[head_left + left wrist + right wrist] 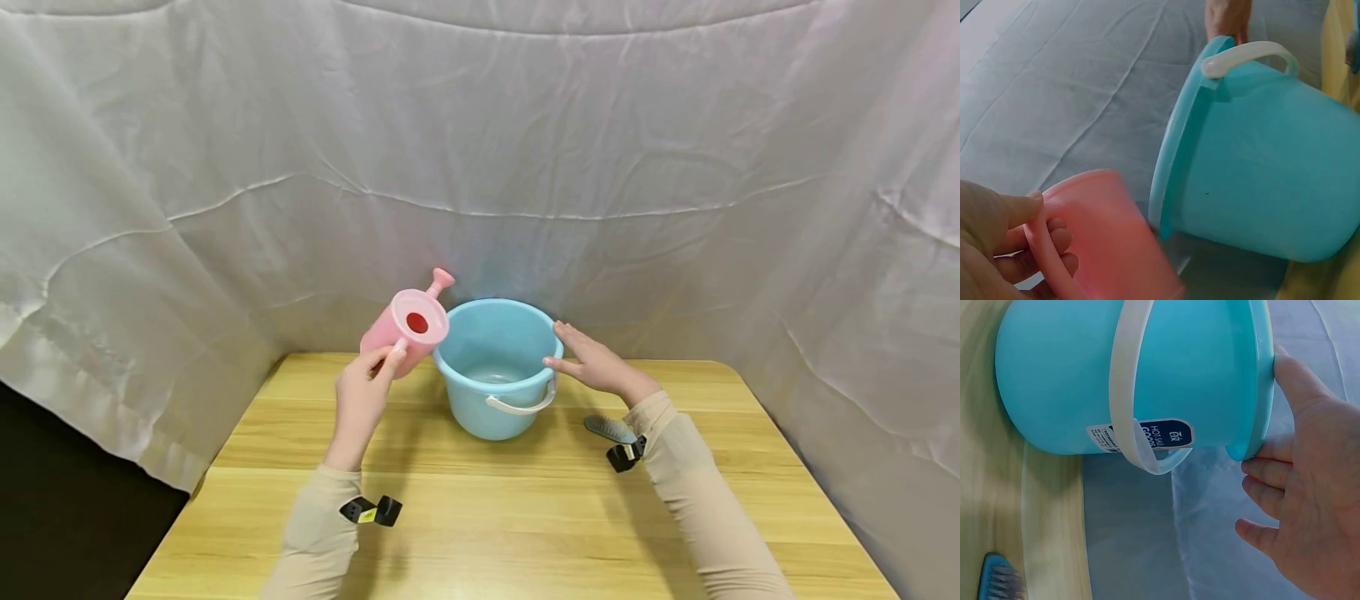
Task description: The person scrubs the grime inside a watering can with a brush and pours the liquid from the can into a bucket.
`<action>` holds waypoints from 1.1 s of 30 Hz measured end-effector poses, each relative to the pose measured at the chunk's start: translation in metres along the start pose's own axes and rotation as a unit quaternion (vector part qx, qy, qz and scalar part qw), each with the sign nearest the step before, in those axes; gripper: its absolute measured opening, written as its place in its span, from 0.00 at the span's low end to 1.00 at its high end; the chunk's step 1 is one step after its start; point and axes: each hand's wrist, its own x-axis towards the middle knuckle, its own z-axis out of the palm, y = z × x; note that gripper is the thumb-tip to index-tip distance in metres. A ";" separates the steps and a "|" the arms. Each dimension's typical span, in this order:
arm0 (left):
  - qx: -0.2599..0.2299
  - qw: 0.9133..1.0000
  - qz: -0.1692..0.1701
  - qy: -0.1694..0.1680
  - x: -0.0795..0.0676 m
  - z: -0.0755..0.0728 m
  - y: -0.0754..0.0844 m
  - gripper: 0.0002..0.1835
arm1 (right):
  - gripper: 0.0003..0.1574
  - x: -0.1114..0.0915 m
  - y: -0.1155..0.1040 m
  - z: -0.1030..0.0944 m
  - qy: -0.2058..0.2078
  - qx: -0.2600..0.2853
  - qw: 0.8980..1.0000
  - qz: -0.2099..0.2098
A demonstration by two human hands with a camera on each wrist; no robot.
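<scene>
In the head view my left hand (pixel 363 396) holds a pink watering can (pixel 390 333) by its handle, beside the left rim of a light blue bucket (pixel 491 408). The can is tilted, its spout reaching up and to the right, and a round red spot shows in its top. Fingers curl round the handle (pixel 1047 256) in the left wrist view. My right hand (pixel 596 362) rests at the bucket's right rim, fingers extended and spread. The bucket stands upright on the table, its white handle (pixel 521 408) hanging down at the front.
A blue brush (pixel 609 428) with bristles up lies on the wooden table (pixel 480 533), right of the bucket and near my right wrist. A grey-white curtain (pixel 525 150) hangs behind and along both sides. A label (pixel 1169 433) is stuck on the bucket's side.
</scene>
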 end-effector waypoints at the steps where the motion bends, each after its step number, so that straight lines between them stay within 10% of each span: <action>1: 0.010 1.000 0.017 0.000 0.000 0.001 0.001 0.12 | 0.53 0.000 0.000 0.000 -0.001 0.001 1.000 0.001; 14: 0.087 0.984 0.157 -0.002 -0.003 0.015 0.011 0.11 | 0.53 0.000 0.004 0.000 0.002 -0.001 1.000 0.001; 25: 0.146 0.949 0.278 0.016 -0.005 0.024 0.013 0.11 | 0.52 0.000 0.005 0.001 0.005 0.001 1.000 -0.004; 33: 0.154 0.949 0.274 0.000 -0.008 0.027 0.016 0.11 | 0.52 0.000 0.005 0.002 0.005 0.007 1.000 -0.006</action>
